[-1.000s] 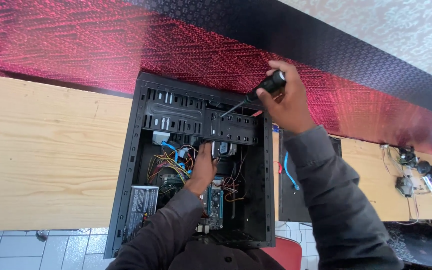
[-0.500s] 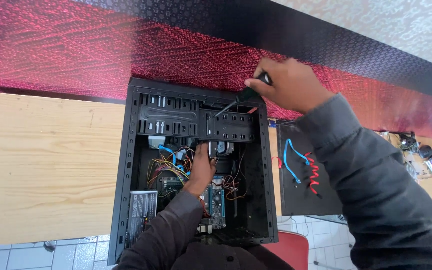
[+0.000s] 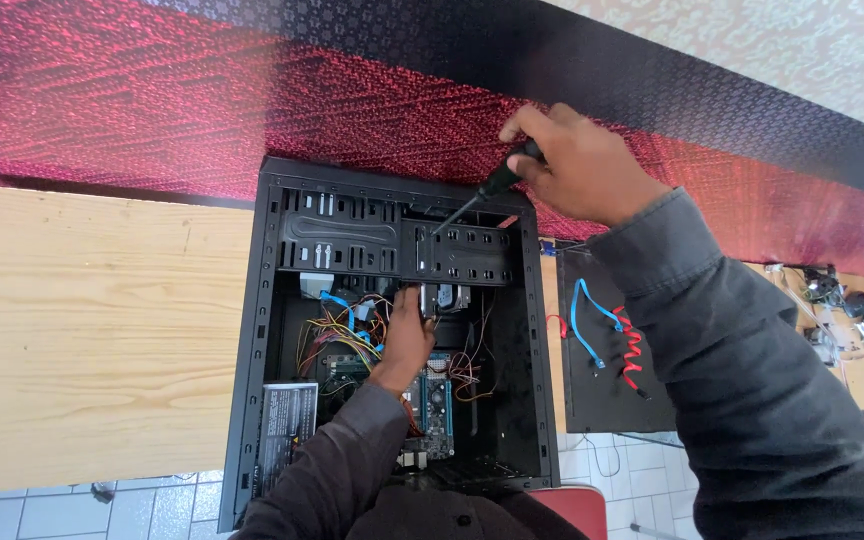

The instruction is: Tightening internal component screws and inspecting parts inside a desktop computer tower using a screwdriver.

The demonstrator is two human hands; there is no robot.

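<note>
while the right hand (image 3: 587, 165) grips the black-handled screwdriver (image 3: 482, 195) fist-tight at 1 o'clock, tip on the drive cage (image 3: 457, 252), left hand (image 3: 407, 335) curls beneath a drive; best keep shaft square, push firmly.

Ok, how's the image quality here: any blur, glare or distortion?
Head view: sharp, daylight even; the right hand with the screwdriver shows little blur; the case interior around the left hand is dim; wide-lens bending tilts the table edges; no strong glare.
</note>
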